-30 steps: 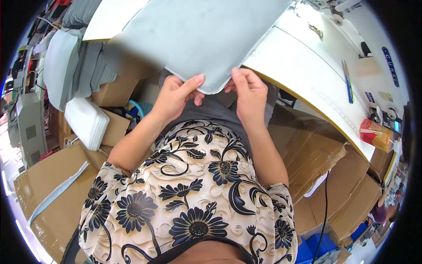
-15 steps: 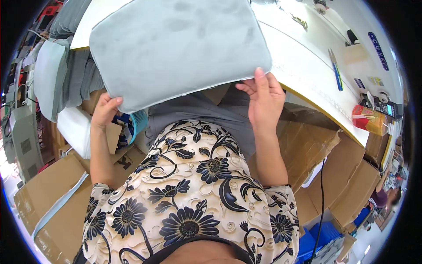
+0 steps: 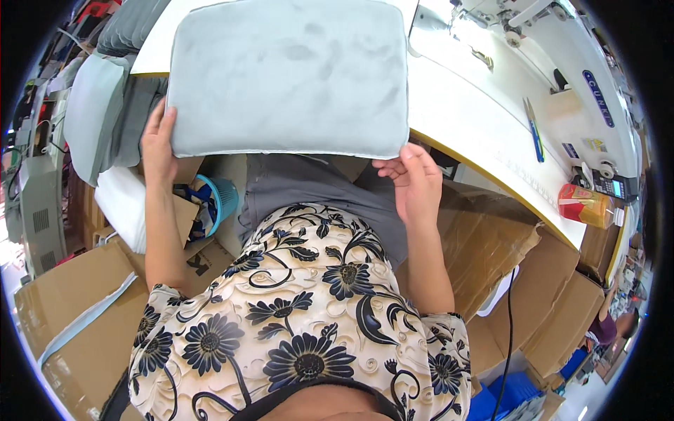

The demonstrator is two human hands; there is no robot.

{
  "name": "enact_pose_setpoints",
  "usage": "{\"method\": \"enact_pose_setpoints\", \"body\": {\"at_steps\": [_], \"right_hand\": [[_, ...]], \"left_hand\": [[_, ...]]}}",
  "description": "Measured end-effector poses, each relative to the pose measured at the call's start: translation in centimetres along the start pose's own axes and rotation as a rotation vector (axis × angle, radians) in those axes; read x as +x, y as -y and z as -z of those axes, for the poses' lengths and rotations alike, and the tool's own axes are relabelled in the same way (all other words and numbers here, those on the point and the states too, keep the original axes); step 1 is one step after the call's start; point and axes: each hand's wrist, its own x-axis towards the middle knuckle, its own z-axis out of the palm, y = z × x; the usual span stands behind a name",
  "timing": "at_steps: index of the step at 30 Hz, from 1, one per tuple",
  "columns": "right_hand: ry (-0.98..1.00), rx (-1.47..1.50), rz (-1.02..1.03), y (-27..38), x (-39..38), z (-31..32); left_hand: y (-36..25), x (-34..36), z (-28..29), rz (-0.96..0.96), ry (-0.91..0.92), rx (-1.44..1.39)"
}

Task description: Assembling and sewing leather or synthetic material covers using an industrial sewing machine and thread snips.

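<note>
A light grey rectangular cloth pad [image 3: 288,84] with rounded corners and darker smudges is held up in front of me, partly over the white sewing table. My left hand [image 3: 160,140] grips its left edge, near the lower left corner, with the thumb on the near face and the fingers partly hidden along the side. At the lower right corner, my right hand [image 3: 415,175] pinches the pad between thumb and fingers, the other fingers curled below. The pad's lower edge runs nearly level and shows a thin seam. Its top edge reaches the top of the view.
A sewing machine [image 3: 597,84] stands at the right on the white table [image 3: 477,105], with thread snips [image 3: 535,130] and a red-and-yellow jar [image 3: 588,205]. Grey pads [image 3: 95,116] are stacked at the left. Below are a blue basket [image 3: 223,203] and cardboard boxes [image 3: 77,302].
The pad has turned clockwise, so its slanted lower edge is now nearly level. My left hand has moved up from the corner to the left edge; my right hand has come down with its corner.
</note>
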Motion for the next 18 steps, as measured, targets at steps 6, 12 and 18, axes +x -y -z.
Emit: {"method": "enact_pose_setpoints", "body": {"at_steps": [6,12,18], "right_hand": [[0.089,-0.12,0.052,0.0,-1.3,-1.1],[0.243,-0.134,-0.036,0.9,-1.8,-3.9],[0.303,-0.403,0.216,3.7,-1.8,-5.3]], "left_hand": [[-4.4,-3.9,-3.0,-0.975,0.319,0.903],[-4.6,-2.9,-6.0,-1.002,0.445,1.086],[-14.5,3.4,-3.1,-0.817,-0.065,0.45]]}}
